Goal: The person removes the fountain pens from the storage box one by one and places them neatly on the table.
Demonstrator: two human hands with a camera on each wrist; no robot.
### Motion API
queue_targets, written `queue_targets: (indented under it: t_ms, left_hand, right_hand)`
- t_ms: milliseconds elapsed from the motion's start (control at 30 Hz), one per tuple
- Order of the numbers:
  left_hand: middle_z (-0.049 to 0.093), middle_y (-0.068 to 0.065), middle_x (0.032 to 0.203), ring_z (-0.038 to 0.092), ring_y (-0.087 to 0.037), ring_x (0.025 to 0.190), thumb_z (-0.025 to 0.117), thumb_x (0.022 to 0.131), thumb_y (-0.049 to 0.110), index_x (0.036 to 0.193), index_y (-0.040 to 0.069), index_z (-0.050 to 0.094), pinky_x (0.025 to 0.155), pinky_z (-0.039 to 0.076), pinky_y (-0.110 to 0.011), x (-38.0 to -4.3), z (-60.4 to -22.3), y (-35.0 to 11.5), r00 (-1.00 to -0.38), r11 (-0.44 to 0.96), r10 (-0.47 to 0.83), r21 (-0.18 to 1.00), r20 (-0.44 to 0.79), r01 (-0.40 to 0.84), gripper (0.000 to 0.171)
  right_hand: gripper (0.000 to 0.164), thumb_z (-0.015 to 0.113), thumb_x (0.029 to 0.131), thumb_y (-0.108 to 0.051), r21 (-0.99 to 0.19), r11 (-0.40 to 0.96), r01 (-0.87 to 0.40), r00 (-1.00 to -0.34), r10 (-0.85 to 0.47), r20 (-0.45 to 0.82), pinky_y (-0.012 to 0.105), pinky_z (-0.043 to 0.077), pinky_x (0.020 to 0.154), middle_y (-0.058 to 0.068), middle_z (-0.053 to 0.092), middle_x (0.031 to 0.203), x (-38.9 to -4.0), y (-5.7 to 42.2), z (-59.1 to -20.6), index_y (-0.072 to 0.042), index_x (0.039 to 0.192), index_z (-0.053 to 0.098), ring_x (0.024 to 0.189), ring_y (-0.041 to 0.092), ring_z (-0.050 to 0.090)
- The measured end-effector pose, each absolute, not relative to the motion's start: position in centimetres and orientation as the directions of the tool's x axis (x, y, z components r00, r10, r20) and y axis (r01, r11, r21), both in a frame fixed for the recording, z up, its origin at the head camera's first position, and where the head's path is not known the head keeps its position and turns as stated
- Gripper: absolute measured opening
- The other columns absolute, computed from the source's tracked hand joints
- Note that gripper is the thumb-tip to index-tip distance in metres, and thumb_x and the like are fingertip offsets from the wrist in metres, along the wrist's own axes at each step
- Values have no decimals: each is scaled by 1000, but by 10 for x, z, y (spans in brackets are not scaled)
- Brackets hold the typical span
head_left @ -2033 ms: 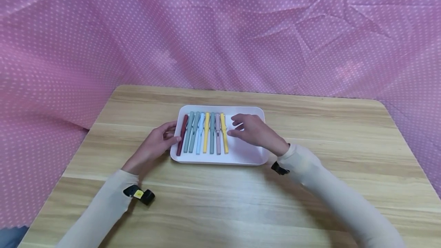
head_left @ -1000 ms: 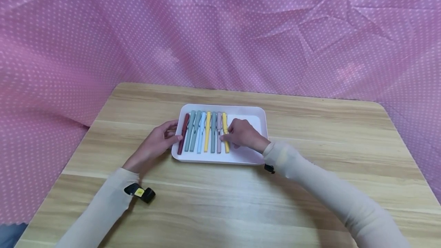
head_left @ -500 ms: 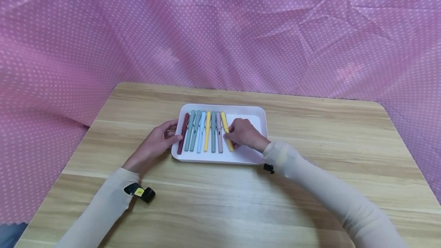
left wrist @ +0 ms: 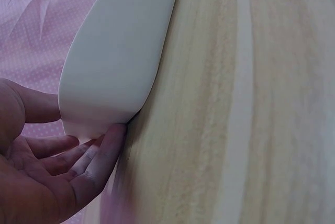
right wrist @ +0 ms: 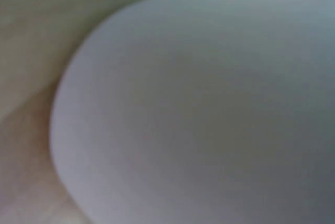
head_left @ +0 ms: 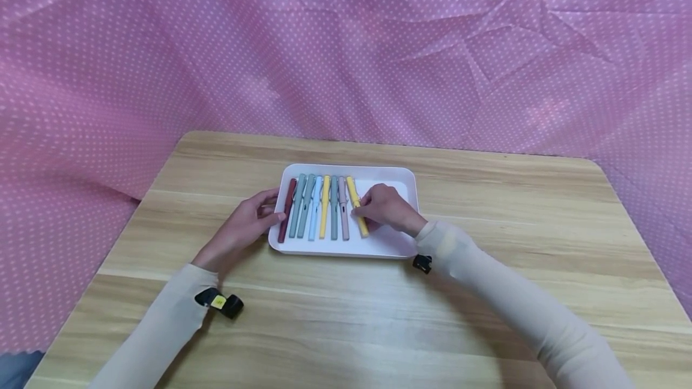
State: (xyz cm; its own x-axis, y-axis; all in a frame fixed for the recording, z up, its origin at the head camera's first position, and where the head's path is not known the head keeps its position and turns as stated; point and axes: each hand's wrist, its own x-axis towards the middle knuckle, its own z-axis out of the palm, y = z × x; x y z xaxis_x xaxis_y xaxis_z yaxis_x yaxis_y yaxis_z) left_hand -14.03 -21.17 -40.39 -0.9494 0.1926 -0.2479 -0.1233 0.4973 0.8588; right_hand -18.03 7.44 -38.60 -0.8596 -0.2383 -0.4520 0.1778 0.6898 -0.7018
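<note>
A white tray (head_left: 386, 248) holds a row of pens lying side by side. My left hand (head_left: 245, 221) grips the tray's left end, thumb over the rim. In the left wrist view, its fingers (left wrist: 107, 153) curl against the outer wall and bottom edge of the tray (left wrist: 120, 46). With thumb and fingers my right hand (head_left: 388, 206) pinches the rightmost yellow pen (head_left: 352, 188), which lies slanted, its lower end to the right. Beside it is a mauve pen (head_left: 344, 215). The right wrist view holds mostly the blurred tray (right wrist: 183, 103).
Left of the mauve pen lie a grey-green pen (head_left: 334, 215), another yellow pen (head_left: 324, 209), a light blue pen (head_left: 314, 212), more grey-green pens and a dark red pen (head_left: 286, 215). The tray is on a wooden table (head_left: 335, 317), with a pink dotted cloth (head_left: 346, 47) behind.
My right hand has come down from above the tray and taken hold of the rightmost yellow pen. That pen's lower end has swung right, away from the mauve pen. My left hand stays put.
</note>
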Motion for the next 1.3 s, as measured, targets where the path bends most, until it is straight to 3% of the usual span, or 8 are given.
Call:
queue_targets:
  t_ms: [200, 533, 967, 1300]
  left_hand:
    - [50, -15, 135, 48, -29, 123, 59, 94, 20, 148, 11, 29, 102, 40, -43, -140, -404, -212, -950, 503, 186, 855, -250, -126, 63]
    - [48, -13, 136, 47, -28, 124, 60, 94, 21, 149, 12, 28, 103, 39, -43, -140, -403, -212, -948, 491, 176, 858, -266, -149, 64]
    - [48, -14, 137, 46, -29, 124, 60, 94, 20, 148, 11, 29, 103, 39, -44, -141, -404, -212, -948, 490, 182, 860, -260, -141, 64]
    - [48, -14, 137, 46, -30, 125, 59, 94, 22, 149, 13, 27, 104, 37, -46, -142, -407, -214, -948, 528, 198, 842, -249, -112, 64]
  right_hand:
    - [20, 73, 84, -21, -698, 692, 183, -847, -249, -470, 27, 55, 58, 8, 67, 80, -181, 78, -385, -3, 88, 64, 63, 17, 66]
    - [20, 71, 86, -17, -758, 613, 222, -848, -263, -461, 31, 58, 63, 12, 65, 90, -179, 89, -374, -2, 94, 61, 72, 19, 67]
    - [22, 69, 87, -15, -839, 502, 209, -891, -256, -375, 40, 58, 69, 17, 60, 92, -172, 106, -352, 1, 97, 58, 71, 24, 67]
    - [25, 69, 87, -14, -878, 444, 178, -924, -232, -304, 36, 58, 67, 18, 59, 93, -170, 128, -343, 3, 101, 56, 79, 25, 66]
